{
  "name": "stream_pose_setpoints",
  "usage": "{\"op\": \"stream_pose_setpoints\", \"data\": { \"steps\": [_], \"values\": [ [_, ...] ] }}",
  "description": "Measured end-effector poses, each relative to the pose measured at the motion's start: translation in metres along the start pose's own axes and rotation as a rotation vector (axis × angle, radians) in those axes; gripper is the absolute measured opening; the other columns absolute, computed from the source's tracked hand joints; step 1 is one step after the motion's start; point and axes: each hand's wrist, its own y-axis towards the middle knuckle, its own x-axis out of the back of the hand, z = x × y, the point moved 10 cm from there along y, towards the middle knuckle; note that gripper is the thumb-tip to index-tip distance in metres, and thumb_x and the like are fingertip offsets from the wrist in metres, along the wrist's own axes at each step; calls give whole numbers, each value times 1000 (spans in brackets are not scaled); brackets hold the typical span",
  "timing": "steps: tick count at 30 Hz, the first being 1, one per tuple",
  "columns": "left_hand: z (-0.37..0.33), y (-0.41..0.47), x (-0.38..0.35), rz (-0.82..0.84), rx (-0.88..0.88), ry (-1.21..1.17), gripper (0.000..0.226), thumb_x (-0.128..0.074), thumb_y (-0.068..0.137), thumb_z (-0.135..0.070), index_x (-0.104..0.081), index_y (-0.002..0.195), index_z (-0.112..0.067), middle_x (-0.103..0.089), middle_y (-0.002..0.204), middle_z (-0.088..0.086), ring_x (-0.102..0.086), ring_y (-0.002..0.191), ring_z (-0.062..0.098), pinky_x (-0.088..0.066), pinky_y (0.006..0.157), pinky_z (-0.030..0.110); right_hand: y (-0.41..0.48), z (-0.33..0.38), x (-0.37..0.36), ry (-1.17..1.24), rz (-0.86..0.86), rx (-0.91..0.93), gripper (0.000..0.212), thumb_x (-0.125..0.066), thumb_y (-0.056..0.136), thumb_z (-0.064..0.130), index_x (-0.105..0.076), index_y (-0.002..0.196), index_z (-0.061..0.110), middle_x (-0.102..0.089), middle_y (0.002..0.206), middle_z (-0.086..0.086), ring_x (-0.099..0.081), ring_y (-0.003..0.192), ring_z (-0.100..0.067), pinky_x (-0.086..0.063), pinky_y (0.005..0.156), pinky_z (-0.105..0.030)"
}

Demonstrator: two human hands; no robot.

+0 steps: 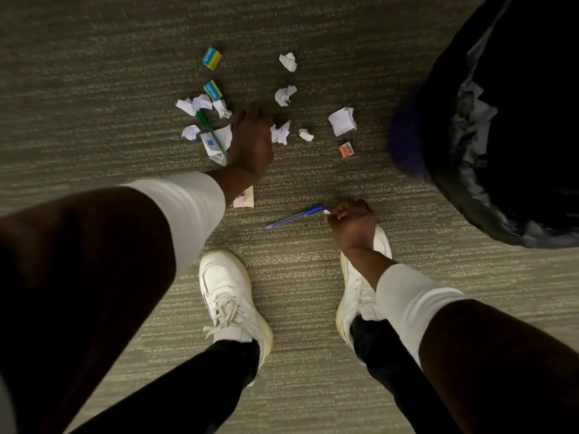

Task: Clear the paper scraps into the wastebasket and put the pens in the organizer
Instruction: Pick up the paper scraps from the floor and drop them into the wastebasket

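Right hand [352, 222]: closed into a fist, pinching a small white scrap beside the cap end of the blue pen [294, 217].
Pen axis: runs leftward, flat on the carpet [94, 73].
Left hand [252, 137]: reaching down among crumpled paper scraps [281, 133]; grip hidden, cannot tell.
Wastebasket [501, 136]: to the right, nearer the right hand.

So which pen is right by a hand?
The blue pen, its cap end at the right hand. The green pen lies among paper scraps.

The wastebasket [501, 120] is cut off at the right edge, its rim blurred.
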Motion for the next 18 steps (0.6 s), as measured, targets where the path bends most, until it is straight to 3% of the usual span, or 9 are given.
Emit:
{"op": "stream_pose_setpoints", "data": {
  "steps": [3,9,13,18],
  "values": [
    [-11,-22,26,-65,41,-111,32,-62,84,6,-72,113,-3,-63,125,25,-59,120,44,-46,105,45,-16,15,23,2,-78,60,11,-82,82,16,-74,85,9,-73,93,-13,-71,87,-31,-57,83,-37],
    [-54,-75,88,-58,194,-275,26,-68,81,0,-74,106,-2,-66,114,23,-63,110,42,-50,94,42,-59,48,83,107,-77,37,10,-83,82,16,-76,87,11,-75,95,-10,-73,85,-27,-60,82,-41],
    [-114,-112,137,-83,198,-382,29,-78,74,-1,-74,103,-4,-68,108,18,-67,99,36,-43,86,31,-99,74,149,166,-164,73,12,-84,84,19,-73,86,14,-74,91,-6,-70,78,-24,-59,77,-40],
    [-182,-145,176,-73,223,-504,41,-81,79,0,-72,117,-11,-67,117,8,-65,103,22,-54,96,29,-135,98,222,181,-161,184,9,-79,87,14,-71,88,11,-75,83,-2,-70,74,-21,-59,73,-39]
  ]
}}
